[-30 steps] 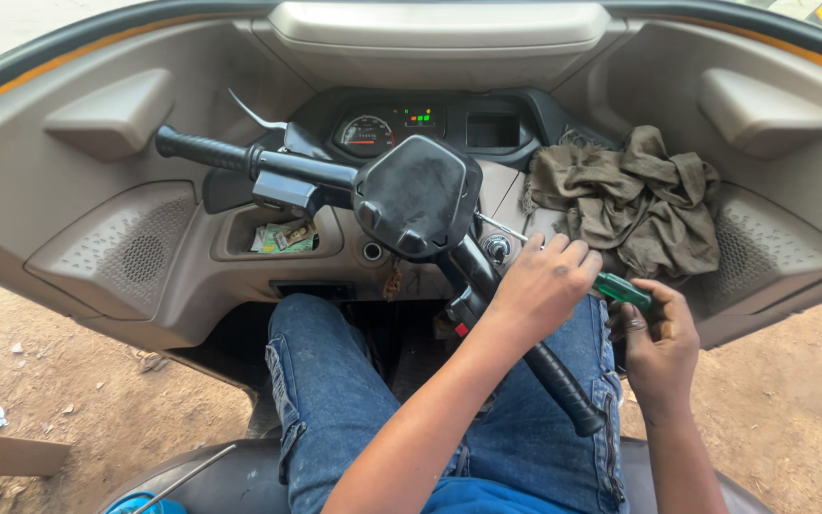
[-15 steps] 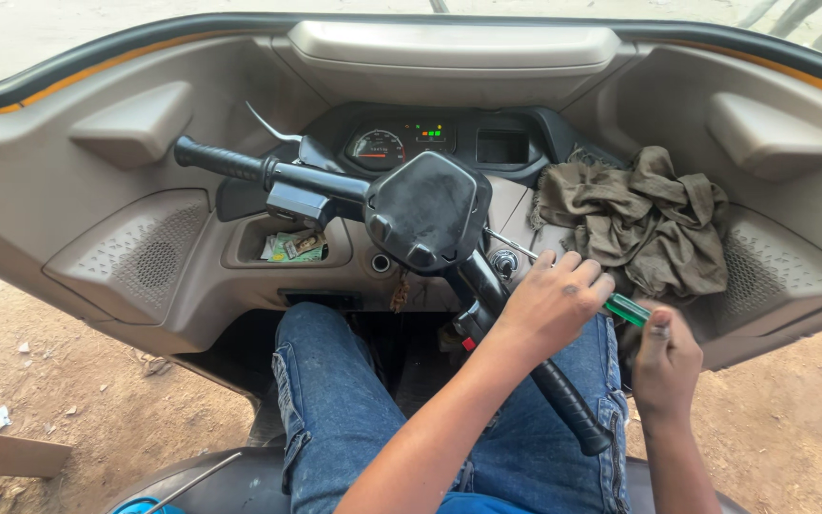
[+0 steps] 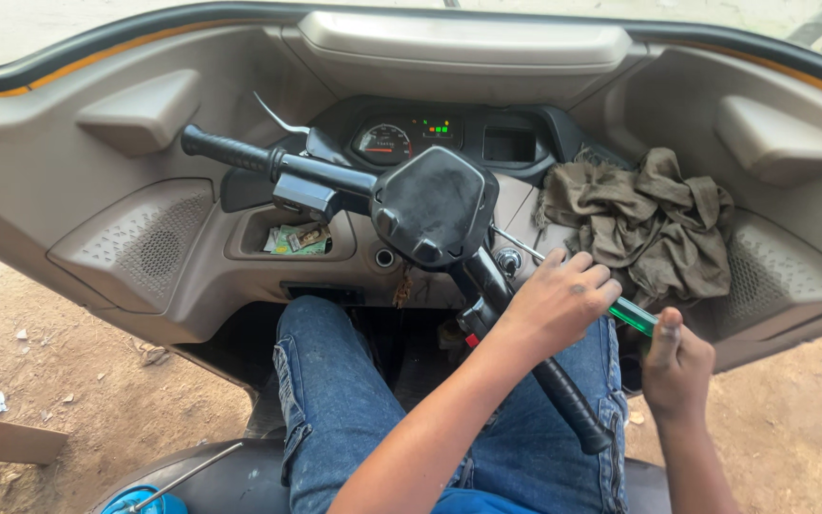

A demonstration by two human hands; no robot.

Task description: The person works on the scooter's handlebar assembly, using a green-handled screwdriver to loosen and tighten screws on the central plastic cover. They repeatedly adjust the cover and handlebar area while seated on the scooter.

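Two hands in play over the dash of this small three-wheeler cab. The left hand (image 3: 558, 300) reaches across the body and rests on top of the right side of the handlebar (image 3: 487, 286), fingers curled down over it near the ignition barrel (image 3: 508, 260), touching the green-handled screwdriver (image 3: 632, 315) as well. The right hand (image 3: 677, 366) sits just beside it, closed around the butt of that screwdriver, thumb up along the handle; one screwdriver, its thin metal shaft (image 3: 516, 243) running up and left past the left hand's fingers toward the black centre cover (image 3: 435, 205) of the bar. Whether the left hand is truly clamped on the bar or only pressing on it, I cannot tell; the right one is wrapped firmly on the tool. Count the grips: two black ones, the left grip (image 3: 225, 150) pointing up and away, the right grip (image 3: 573, 409) slanting down over the person's lap. One round gauge (image 3: 384, 143) glows in the instrument cluster, with a small row of green lights beside it. One crumpled olive rag (image 3: 644, 224) lies on the dash shelf just right of the hands. One open cubby (image 3: 292, 238) left of centre holds some folded paper. Two knees in blue jeans (image 3: 335, 381) fill the bottom, dirt ground either side.
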